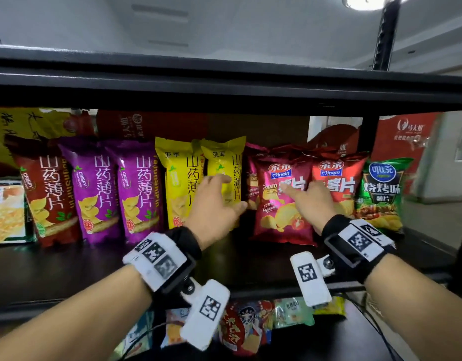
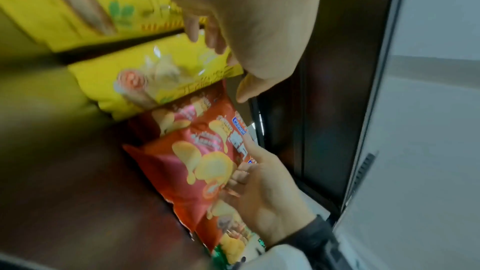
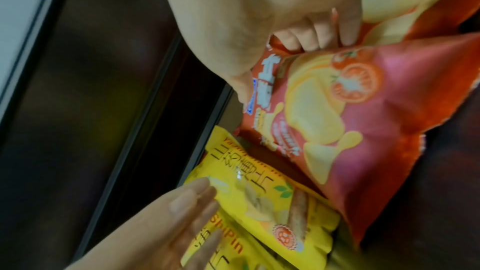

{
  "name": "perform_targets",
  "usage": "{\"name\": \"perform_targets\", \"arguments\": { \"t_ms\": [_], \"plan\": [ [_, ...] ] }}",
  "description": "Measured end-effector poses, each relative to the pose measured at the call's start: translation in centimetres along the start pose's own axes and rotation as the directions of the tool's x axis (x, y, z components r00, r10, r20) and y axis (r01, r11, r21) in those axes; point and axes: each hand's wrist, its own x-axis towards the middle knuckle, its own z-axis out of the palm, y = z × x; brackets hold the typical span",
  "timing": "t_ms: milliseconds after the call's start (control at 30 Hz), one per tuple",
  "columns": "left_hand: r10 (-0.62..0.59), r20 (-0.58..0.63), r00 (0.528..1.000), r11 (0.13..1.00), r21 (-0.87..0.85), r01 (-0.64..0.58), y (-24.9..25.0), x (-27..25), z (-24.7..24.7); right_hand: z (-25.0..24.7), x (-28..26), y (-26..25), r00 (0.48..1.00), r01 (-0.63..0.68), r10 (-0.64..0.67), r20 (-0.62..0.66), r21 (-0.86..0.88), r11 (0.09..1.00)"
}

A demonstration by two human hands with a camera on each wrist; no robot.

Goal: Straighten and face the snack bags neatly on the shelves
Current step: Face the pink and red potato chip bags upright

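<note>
A row of snack bags (image 1: 136,188) is stood upright along the shelf (image 1: 68,269). More bags (image 1: 146,123) are stacked behind them, and further packets (image 1: 292,312) are laid on the shelf below.

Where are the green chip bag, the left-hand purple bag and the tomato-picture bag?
green chip bag (image 1: 381,194), head view, on the middle of its front.
left-hand purple bag (image 1: 93,188), head view, on the middle of its front.
tomato-picture bag (image 3: 358,77), right wrist view, on the printed tomato.
</note>
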Motion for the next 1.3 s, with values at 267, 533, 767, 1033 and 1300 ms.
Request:
{"name": "perform_targets", "arguments": {
  "t_ms": [267,533,767,1033,1300],
  "plan": [
    [-0.258,0.325,0.910,0.826,-0.414,0.383,1.5,1.3,7.0,-0.8,-0.8,2.0,0.970,-0.025,-0.020,0.241,0.179,0.983],
    [-0.082,0.057,0.995,0.577,-0.811,0.094,4.0,0.7,4.1,-2.7,-2.9,0.3,0.814,-0.069,-0.291,0.503,0.581,0.811],
    [-0.074,-0.003,0.997,0.526,-0.850,0.036,4.1,-0.7,0.9,-1.0,-5.2,-3.5,0.885,0.126,-0.385,0.262,0.661,0.740],
    [-0.240,-0.030,0.970,0.512,-0.853,0.100,2.5,-0.4,-0.6,1.4,-6.1,-4.0,0.932,0.266,-0.346,0.104,0.450,0.852],
    [-0.024,0.224,0.974,0.553,-0.809,0.200,-0.9,-2.3,-0.7,1.9,-5.8,-2.6,0.939,0.170,-0.274,0.206,0.414,0.894]
  ]
}}
